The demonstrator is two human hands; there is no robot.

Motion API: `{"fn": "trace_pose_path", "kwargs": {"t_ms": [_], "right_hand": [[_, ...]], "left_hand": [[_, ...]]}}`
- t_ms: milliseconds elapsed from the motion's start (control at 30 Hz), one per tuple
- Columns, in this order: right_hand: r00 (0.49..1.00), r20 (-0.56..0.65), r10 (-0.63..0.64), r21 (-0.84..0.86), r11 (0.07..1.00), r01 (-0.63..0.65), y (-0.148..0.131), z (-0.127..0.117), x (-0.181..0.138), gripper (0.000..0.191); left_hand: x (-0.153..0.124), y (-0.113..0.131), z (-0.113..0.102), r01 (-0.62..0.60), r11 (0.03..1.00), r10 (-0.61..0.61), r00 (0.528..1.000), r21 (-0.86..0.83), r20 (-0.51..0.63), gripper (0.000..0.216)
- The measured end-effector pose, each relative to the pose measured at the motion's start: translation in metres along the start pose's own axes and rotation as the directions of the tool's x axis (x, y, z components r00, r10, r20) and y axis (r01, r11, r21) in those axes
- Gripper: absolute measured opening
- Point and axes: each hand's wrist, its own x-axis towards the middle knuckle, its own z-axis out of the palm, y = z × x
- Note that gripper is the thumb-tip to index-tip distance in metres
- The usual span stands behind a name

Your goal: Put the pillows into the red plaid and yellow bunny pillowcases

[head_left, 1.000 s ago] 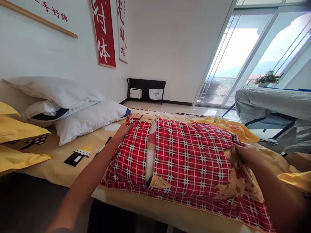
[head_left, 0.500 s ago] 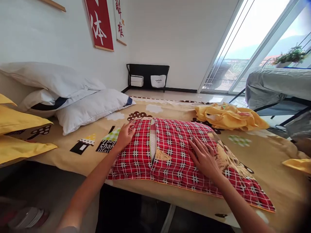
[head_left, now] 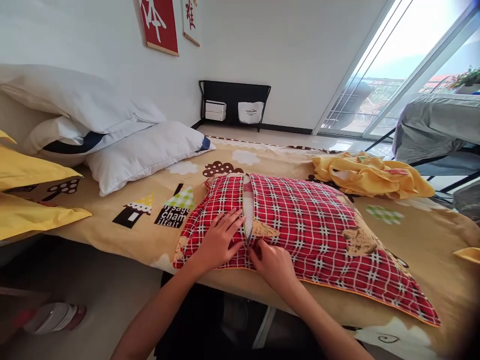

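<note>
Near the front edge of the bed (head_left: 101,223), the red plaid pillow (head_left: 311,225) lies flat in front of me, long side towards me, on a tan sheet with printed houses and clouds. A narrow slit (head_left: 248,207) runs across its cover, left of the middle, edged in green on its left side; pale dotted fabric shows through it.

Both of my 2 hands are on the pillow. My left hand (head_left: 220,241) rests palm down just left of the slit, opened out with its fingers extended and slightly apart, pressing on the cover and grasping nothing. My right hand (head_left: 275,262) is half closed at the slit's near end, thumb and bent forefinger close together; I cannot tell whether they have hold of the cover's edge there.

To my left, white pillows (head_left: 146,155) with navy trim are piled against the wall, and yellow fabric (head_left: 35,170) juts in at the edge of my view. Beyond the plaid pillow, to the right, a yellow cloth (head_left: 371,175) lies crumpled on the sheet. Against the far wall stands a black rack (head_left: 236,92) with a white box (head_left: 215,111) and a white bag (head_left: 250,114).
</note>
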Motion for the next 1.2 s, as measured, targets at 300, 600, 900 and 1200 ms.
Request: {"fn": "trace_pose_path", "kwargs": {"t_ms": [300, 600, 900, 1200], "right_hand": [[0.967, -0.246, 0.068, 0.088, 0.995, -0.048, -0.011, 0.007, 0.003, 0.041], [0.980, -0.119, 0.160, 0.567, 0.821, -0.065, 0.000, 0.005, -0.008, 0.025], [0.970, -0.092, 0.225, 0.684, 0.722, -0.102, 0.005, 0.011, -0.024, 0.025], [0.961, -0.246, 0.127, 0.520, 0.854, 0.020, -0.001, 0.006, -0.016, 0.020]], "left_hand": [[-0.003, 0.001, 0.014, 0.030, 1.000, -0.030, 1.000, 0.004, 0.004, 0.061], [-0.006, -0.001, 0.020, 0.034, 0.999, -0.034, 0.999, -0.021, -0.028, 0.065], [-0.007, -0.001, 0.019, 0.035, 0.998, -0.035, 0.999, -0.051, -0.003, 0.070], [-0.007, 0.016, 0.018, 0.056, 0.998, -0.052, 0.995, 0.040, -0.082, 0.070]]}}
